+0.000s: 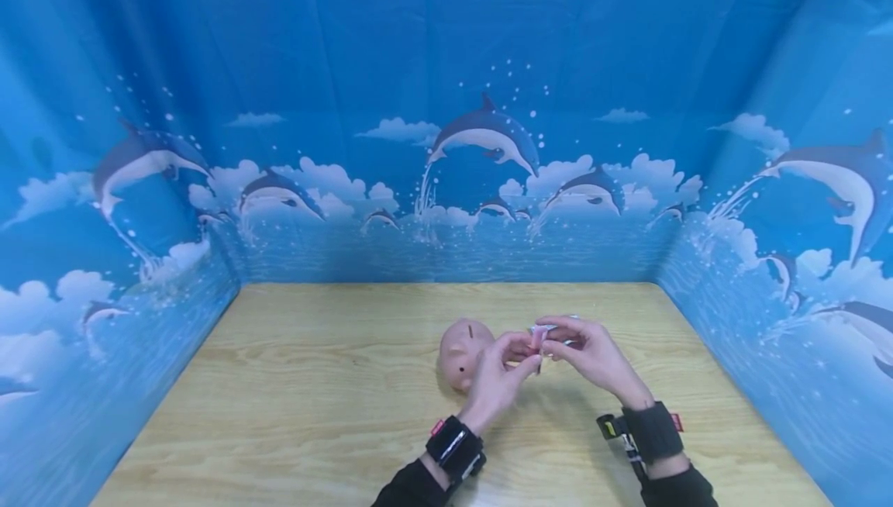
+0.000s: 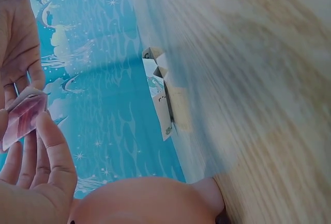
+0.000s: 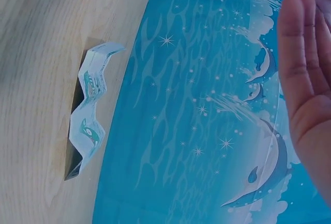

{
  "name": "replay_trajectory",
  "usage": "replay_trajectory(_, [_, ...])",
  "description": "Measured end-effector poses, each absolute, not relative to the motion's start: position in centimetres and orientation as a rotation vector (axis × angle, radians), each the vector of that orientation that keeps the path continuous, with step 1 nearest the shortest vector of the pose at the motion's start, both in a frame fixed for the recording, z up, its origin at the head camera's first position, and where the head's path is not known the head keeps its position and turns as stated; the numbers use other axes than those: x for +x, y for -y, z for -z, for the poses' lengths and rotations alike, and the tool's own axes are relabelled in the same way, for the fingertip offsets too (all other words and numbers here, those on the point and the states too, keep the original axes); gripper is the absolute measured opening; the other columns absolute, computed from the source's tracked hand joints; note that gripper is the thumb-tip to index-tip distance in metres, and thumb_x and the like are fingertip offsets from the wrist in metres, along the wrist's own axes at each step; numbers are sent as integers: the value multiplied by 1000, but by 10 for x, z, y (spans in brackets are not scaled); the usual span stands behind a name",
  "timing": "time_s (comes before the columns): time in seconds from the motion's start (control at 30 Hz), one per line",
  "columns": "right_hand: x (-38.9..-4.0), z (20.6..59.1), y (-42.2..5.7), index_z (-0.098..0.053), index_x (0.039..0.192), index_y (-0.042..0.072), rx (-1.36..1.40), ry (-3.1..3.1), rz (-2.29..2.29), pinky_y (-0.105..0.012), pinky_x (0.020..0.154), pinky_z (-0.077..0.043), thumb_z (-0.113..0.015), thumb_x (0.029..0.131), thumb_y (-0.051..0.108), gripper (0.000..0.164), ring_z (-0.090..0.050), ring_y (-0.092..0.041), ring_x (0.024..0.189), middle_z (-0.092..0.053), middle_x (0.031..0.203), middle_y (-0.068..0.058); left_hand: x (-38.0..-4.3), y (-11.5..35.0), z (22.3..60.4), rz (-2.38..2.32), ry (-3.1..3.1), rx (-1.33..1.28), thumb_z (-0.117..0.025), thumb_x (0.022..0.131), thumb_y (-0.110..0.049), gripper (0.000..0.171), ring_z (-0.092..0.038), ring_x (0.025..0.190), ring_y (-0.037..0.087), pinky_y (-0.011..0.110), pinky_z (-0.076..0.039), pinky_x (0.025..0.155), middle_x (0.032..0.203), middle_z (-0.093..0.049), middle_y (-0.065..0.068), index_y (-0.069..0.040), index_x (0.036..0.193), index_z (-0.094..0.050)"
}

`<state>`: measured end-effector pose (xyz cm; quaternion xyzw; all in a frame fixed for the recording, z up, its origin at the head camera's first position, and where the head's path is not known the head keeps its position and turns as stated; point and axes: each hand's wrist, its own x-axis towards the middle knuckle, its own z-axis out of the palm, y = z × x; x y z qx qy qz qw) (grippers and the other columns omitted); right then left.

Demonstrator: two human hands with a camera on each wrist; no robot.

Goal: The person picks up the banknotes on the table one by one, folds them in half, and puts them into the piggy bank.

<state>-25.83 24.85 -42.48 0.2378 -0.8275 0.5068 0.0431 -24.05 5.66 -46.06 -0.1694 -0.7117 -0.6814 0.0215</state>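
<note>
Firstly, my left grip [image 1: 497, 374] and right grip [image 1: 589, 348], each pinching by thumb and fingers one pink folded slip [image 2: 26, 114], held between them above the counter [image 1: 314, 391]; apparently paper, so judged light, limp except along its folds, easily creased, best taken flat near its edges. Long axis of same: roughly up and down the head view, top leaning slightly right, neither end distinguishable as a front. Outward: one slotted pink piggy bank [image 1: 460, 352] just beside my left grip; farther along the counter, one zigzag-folded paper strip [image 3: 89, 115].
</note>
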Motion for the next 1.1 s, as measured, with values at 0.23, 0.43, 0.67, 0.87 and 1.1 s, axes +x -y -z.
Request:
replay_trajectory(0.23, [-257, 424, -246, -59, 130, 1, 793, 2495, -1532, -32, 64, -60, -66, 92, 7, 39, -70, -9, 84, -71, 108, -20, -240, -56, 460, 2133, 2184, -536, -72, 88, -13, 21, -67, 86, 6, 20, -57, 73, 98, -72, 2, -15, 109, -66])
replay_trajectory(0.43, [-256, 425, -245, -60, 129, 3, 746, 2512, -1560, -32, 66, -61, -66, 93, 11, 38, -70, -7, 87, -71, 109, -19, -241, -56, 460, 2122, 2207, -522, -72, 89, -15, 21, -66, 87, 8, 20, -57, 72, 98, -71, 1, -16, 108, -65])
replay_trajectory(0.67, [-258, 427, -245, -62, 126, -2, 704, 2548, -1542, -30, 72, -61, -69, 91, 14, 39, -70, -7, 88, -71, 110, -20, -241, -57, 460, 2072, 2227, -504, -73, 88, -19, 21, -66, 88, 7, 19, -56, 71, 98, -71, -1, -18, 108, -65])
replay_trajectory(0.87, [-256, 425, -243, -67, 121, 1, 670, 2560, -1487, -23, 77, -59, -73, 87, 14, 36, -69, -4, 89, -73, 106, -14, -239, -56, 460, 1966, 2257, -527, -72, 89, -23, 20, -65, 88, 5, 19, -53, 71, 97, -72, -4, -21, 107, -65])
replay_trajectory(1.1, [-256, 426, -243, -68, 118, 2, 632, 2540, -1461, -24, 73, -60, -74, 88, 15, 34, -71, -9, 85, -74, 102, -13, -237, -56, 459, 1884, 2315, -532, -71, 90, -26, 25, -64, 91, 3, 19, -53, 74, 100, -73, -8, -25, 114, -67])
